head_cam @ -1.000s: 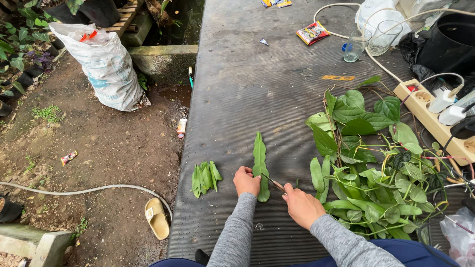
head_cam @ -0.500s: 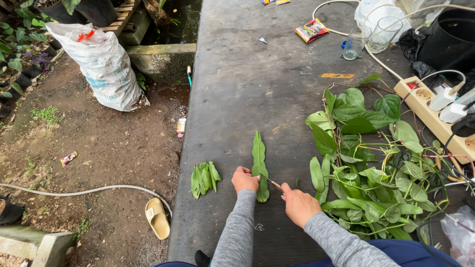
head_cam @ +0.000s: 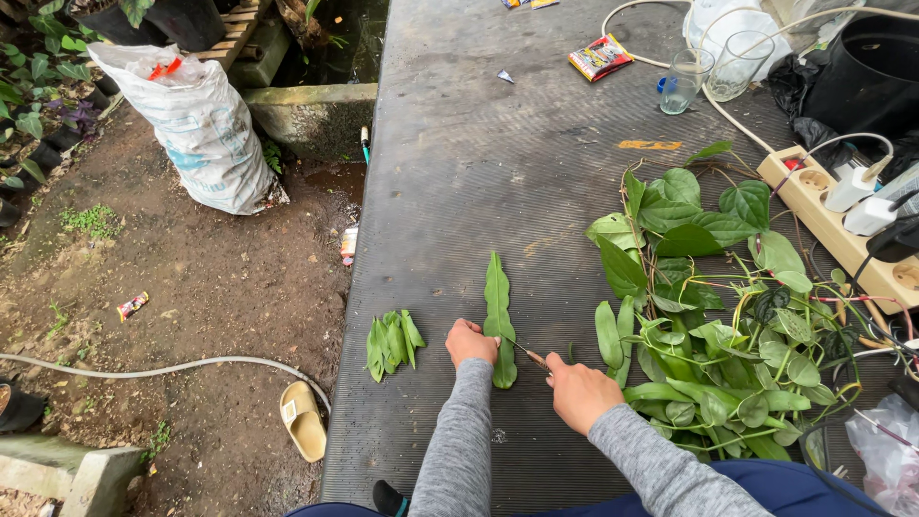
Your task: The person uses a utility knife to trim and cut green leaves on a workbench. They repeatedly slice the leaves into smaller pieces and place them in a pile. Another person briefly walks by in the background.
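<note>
Two hands at work on one long leaf (head_cam: 497, 311), lying flat on the dark ribbed bench (head_cam: 459, 182). Left hand (head_cam: 471, 342) has fingers curled down, pinning the lower part of the leaf against the bench. Right hand (head_cam: 580, 391) is clenched on a small knife (head_cam: 528, 353), thin blade reaching from the fingers toward the leaf's lower edge, tip at or just on it, can't tell if cutting. Leaf looks narrow, pointed at the far end, mid green, slightly wavy edges, stretching away from the left fingers. Judged light, soft and floppy, easy to tear or bruise; best held flat near the base by the midrib, not pinched at the tip. Small bundle of leaves (head_cam: 392, 341) sits just outside the left fingers. Big pile of vine cuttings (head_cam: 713, 316) with heart-shaped leaves and stems lies beyond the right fingers. Farther off: power strip (head_cam: 842, 239) with plugs, two glasses (head_cam: 682, 81), snack packet (head_cam: 600, 56). Off the bench: white sack (head_cam: 196, 124), sandal (head_cam: 302, 419), hose (head_cam: 144, 369) on dirt.
</note>
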Motion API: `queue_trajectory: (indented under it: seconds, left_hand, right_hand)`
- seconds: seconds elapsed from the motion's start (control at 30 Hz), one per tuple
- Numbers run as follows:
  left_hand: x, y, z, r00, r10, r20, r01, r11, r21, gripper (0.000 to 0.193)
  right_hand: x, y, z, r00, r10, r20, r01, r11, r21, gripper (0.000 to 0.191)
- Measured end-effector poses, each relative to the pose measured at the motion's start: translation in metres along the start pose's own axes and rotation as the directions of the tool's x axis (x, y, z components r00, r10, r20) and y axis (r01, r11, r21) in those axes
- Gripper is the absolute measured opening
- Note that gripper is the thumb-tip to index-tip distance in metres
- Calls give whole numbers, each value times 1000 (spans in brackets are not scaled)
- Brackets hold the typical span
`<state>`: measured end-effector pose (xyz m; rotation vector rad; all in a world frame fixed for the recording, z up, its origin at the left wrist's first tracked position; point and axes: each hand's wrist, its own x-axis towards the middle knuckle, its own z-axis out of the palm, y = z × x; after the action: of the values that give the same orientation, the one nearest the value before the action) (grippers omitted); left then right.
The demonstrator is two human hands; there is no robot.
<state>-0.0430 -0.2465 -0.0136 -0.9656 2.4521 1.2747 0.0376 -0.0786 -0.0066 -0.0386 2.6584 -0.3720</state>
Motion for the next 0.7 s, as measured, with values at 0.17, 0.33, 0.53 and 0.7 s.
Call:
queue_trajectory:
  seconds: [0.17,0.33,0.53,0.7]
  left_hand:
    - [-2,-3,1,1000,14,5,-14,1000,-5,34]
    - [-20,-23,13,901,386,-196,-391,920,14,43]
    - [-41,-31,19,822,566,-60,-534,804,262,51]
    - [-43,-18,11,821,566,81,-542,726,424,43]
  right_hand:
    - [0,7,-5,999,-1,42,2,1000,-30,26]
    - [-4,8,-12,998,1,56,1,999,-33,27]
    - [-11,23,-34,998,-8,58,8,1000,-7,28]
    - [-9,33,-49,993,25,112,-31,998,52,28]
